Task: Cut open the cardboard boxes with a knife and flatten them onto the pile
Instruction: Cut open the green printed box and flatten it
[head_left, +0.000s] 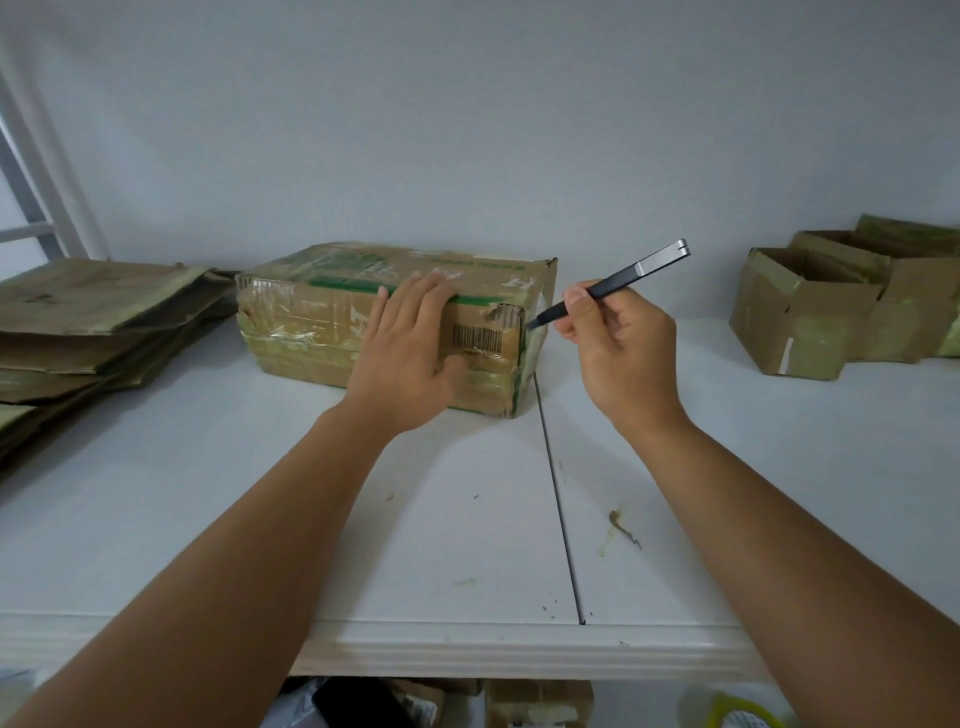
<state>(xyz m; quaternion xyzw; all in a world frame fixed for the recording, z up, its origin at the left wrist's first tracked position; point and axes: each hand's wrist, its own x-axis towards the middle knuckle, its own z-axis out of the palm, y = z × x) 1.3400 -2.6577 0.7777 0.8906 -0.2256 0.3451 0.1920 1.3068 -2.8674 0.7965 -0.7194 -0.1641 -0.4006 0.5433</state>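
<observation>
- One view only, the head camera: a taped box sits mid-frame on the counter, apparently not yet cut.
- Left hand lies flat on its front, fingers straight, holding nothing.
- Right hand pinches the knife, its tip just beside the box's right end.
- Flattened pile at left suggests several boxes done; open boxes at right still wait.

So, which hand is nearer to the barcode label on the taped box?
Left. The left hand lies flat on the taped box, its fingers just beside the barcode label. The right hand grips the knife off the box's right end, farther away.
</observation>
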